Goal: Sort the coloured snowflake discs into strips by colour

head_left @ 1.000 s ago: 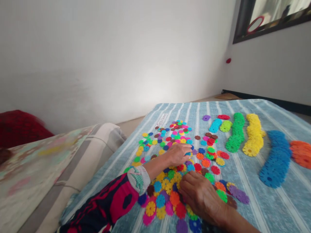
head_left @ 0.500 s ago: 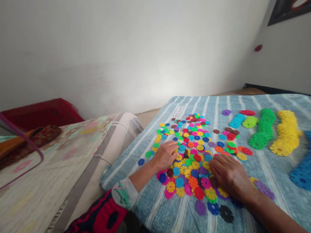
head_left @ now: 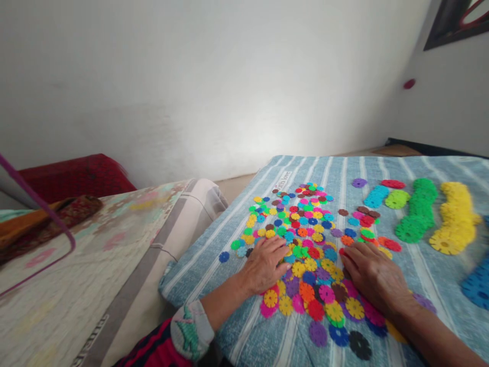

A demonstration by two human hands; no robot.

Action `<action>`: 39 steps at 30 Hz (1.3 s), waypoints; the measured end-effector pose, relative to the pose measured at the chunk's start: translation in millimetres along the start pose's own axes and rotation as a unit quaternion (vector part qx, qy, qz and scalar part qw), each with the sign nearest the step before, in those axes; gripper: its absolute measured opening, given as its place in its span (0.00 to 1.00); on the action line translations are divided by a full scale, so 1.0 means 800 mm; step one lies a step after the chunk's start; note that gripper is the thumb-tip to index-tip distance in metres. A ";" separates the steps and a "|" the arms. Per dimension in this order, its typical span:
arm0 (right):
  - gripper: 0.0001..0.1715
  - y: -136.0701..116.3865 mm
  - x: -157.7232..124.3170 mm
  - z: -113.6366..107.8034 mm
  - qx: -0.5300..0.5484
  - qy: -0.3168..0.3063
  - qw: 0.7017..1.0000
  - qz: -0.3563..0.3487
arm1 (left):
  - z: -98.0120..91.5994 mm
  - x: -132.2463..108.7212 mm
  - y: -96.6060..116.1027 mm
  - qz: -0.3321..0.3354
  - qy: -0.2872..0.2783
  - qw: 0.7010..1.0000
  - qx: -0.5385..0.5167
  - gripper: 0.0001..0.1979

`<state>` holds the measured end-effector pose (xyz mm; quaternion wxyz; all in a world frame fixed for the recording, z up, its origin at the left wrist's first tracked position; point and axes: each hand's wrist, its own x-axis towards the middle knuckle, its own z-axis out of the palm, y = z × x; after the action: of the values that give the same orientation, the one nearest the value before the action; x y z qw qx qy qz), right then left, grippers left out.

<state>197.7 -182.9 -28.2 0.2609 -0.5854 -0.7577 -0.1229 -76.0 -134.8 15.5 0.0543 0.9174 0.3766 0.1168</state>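
A heap of mixed coloured plastic discs (head_left: 305,244) lies spread on a blue striped cloth (head_left: 244,244). My left hand (head_left: 265,265) rests palm down at the heap's left edge, fingers stretched over the discs. My right hand (head_left: 372,275) lies flat on the heap's right side, fingers apart. Neither hand lifts a disc. To the right lie sorted rows: light blue discs (head_left: 376,196), green discs (head_left: 418,209), yellow discs (head_left: 456,219), and dark blue discs (head_left: 477,285) at the frame edge.
A pale patterned mattress (head_left: 95,265) adjoins the cloth on the left, with a red cushion (head_left: 76,176) behind it. A white wall (head_left: 210,76) rises behind. A few purple, blue and black discs (head_left: 359,344) lie near the cloth's front.
The view swung left, pushing the sorted rows toward the right edge. My left hand drew back toward me to the heap's left edge. My right hand moved to the heap's right side.
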 end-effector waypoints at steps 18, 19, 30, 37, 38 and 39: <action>0.15 0.003 -0.002 0.001 -0.011 -0.028 1.000 -0.003 | 0.004 -0.008 0.010 -0.060 0.095 0.992 0.061 0.08; 0.15 0.003 -0.002 0.001 -0.010 -0.029 1.000 -0.005 | 0.006 -0.012 0.020 -0.055 0.091 0.993 0.055 0.08; 0.15 0.011 -0.002 0.001 -0.021 -0.001 0.998 -0.058 | 0.026 -0.042 0.081 0.012 0.055 0.998 0.011 0.15; 0.14 0.008 -0.001 -0.003 -0.026 0.000 0.998 -0.056 | 0.026 -0.040 0.086 0.051 0.053 0.997 -0.016 0.13; 0.14 0.008 -0.001 -0.003 -0.025 0.000 0.998 -0.055 | 0.025 -0.040 0.088 0.053 0.057 0.997 -0.021 0.13; 0.14 0.008 -0.001 -0.003 -0.024 -0.001 0.998 -0.055 | 0.024 -0.040 0.090 0.059 0.060 0.996 -0.025 0.14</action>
<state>204.7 -183.0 -27.4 0.2388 -0.5494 -0.7856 -0.1548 -44.8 -208.8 4.7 0.0471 0.9279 0.3210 0.1838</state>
